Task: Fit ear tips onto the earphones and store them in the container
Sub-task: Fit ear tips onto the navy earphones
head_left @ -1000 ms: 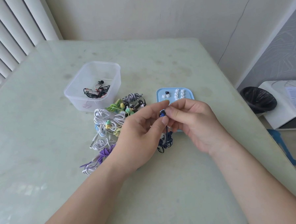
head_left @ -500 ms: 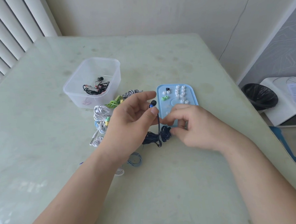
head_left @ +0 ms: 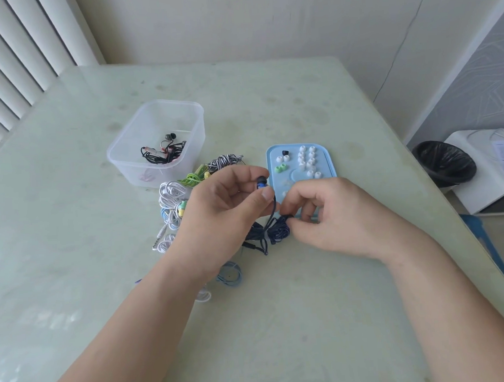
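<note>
My left hand (head_left: 219, 210) pinches a dark blue earbud (head_left: 262, 183) with a black tip between thumb and forefinger. Its cord runs down to a dark blue cable bundle (head_left: 272, 233) on the table. My right hand (head_left: 331, 216) rests just right of that bundle, fingertips closed on its end near the blue tray's front edge. The blue tray (head_left: 329, 163) holds several white ear tips (head_left: 307, 158), two green ones (head_left: 281, 168) and one black one (head_left: 284, 152). A clear plastic container (head_left: 120, 151) at the back left holds black-and-red earphones (head_left: 162, 151).
A heap of coiled earphones (head_left: 172, 195), white, green, striped and light blue, lies left of and under my left hand. The pale green table (head_left: 252, 322) ends at the right, where a black bin (head_left: 443, 163) and a white stand (head_left: 483, 173) sit on the floor.
My hands have parted: the right one dropped from the earbud to the cable bundle on the table, while the left keeps the earbud raised. The view shifted slightly.
</note>
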`<state>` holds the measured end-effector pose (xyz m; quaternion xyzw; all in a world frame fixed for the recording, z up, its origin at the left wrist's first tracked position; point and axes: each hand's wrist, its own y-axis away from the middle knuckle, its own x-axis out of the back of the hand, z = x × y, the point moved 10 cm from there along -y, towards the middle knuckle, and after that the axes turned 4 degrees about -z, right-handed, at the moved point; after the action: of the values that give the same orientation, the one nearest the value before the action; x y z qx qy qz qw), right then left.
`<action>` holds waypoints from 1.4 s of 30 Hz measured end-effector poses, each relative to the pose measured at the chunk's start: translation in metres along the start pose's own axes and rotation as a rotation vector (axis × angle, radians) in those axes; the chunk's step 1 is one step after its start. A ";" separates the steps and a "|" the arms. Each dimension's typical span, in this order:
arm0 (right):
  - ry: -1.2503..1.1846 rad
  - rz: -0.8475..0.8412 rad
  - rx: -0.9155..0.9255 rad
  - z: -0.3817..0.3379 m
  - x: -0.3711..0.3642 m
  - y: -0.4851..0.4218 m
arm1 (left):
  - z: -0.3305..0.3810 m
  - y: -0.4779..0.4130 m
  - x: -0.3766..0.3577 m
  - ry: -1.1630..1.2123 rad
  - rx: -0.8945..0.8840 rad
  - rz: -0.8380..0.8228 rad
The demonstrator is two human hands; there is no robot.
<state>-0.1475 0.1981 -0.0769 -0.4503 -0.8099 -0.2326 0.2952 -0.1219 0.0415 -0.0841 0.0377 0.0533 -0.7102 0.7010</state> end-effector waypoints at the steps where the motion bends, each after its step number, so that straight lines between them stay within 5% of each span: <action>1: -0.043 0.004 0.007 0.000 0.000 0.000 | -0.001 0.000 0.000 0.005 0.005 0.003; 11: -0.585 0.101 0.037 0.001 0.011 -0.004 | -0.006 0.000 0.010 0.061 0.048 0.067; 23: -0.856 0.017 -0.023 0.006 -0.005 -0.009 | -0.006 0.002 -0.001 -0.074 0.047 0.007; 42: -0.890 0.125 -0.087 0.007 -0.004 -0.013 | 0.003 0.004 -0.006 -0.121 -0.018 -0.022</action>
<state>-0.1591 0.1940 -0.0859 -0.5666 -0.8187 -0.0317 -0.0875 -0.1176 0.0467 -0.0801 -0.0122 0.0174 -0.7183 0.6954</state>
